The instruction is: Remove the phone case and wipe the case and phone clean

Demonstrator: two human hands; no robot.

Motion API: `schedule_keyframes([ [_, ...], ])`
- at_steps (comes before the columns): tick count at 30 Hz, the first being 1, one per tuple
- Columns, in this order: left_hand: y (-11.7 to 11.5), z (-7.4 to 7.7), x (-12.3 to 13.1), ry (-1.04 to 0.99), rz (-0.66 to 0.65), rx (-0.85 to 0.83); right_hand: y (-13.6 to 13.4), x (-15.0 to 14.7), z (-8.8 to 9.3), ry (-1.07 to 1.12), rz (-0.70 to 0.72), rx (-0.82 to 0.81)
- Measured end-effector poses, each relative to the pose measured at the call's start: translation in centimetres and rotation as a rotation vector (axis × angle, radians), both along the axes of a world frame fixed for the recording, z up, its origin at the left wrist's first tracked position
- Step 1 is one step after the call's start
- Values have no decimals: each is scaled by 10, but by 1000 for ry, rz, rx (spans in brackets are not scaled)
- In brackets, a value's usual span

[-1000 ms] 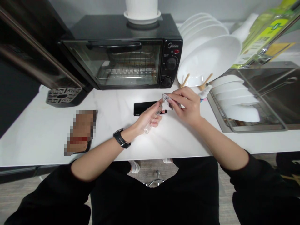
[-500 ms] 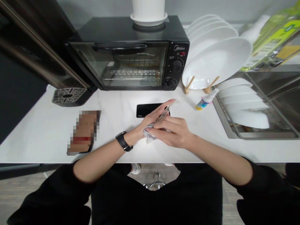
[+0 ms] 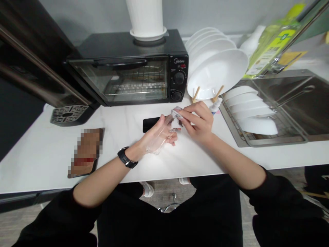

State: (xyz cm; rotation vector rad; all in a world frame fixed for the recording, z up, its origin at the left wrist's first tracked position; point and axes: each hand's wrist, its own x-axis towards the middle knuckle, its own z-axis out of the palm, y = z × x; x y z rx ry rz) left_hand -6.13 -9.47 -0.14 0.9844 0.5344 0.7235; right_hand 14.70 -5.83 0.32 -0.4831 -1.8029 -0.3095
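Note:
My left hand (image 3: pixel 157 134) is cupped around a clear phone case (image 3: pixel 159 141), held tilted just above the white counter (image 3: pixel 46 151). Pinched fingers of my right hand (image 3: pixel 197 120) hold a small pale wipe (image 3: pixel 176 114) against the far end of the case. A black phone (image 3: pixel 149 124) lies flat on the counter just behind my left hand, partly hidden by it. A dark watch (image 3: pixel 126 158) is on my left wrist.
A black toaster oven (image 3: pixel 133 77) with a white pot (image 3: pixel 146 17) on top stands at the back. White plates (image 3: pixel 218 67) lean in a wooden rack; bowls (image 3: pixel 253 115) sit in a drainer beside the sink (image 3: pixel 295 96). A small bottle (image 3: pixel 215 105), a blurred-out object (image 3: pixel 86 151) and a drip tray (image 3: pixel 67 114) also lie here.
My right hand slid with the wipe from the near end of the case back up to its far end. The view shifted slightly.

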Motion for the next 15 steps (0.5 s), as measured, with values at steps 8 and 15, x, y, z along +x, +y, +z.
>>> schedule_keyframes([
  [8,17,20,-33,-50,160,464,-3,2,2,174,-87,-19],
  [15,25,24,-38,250,553,1126,-5,0,1,135,-110,-39],
])
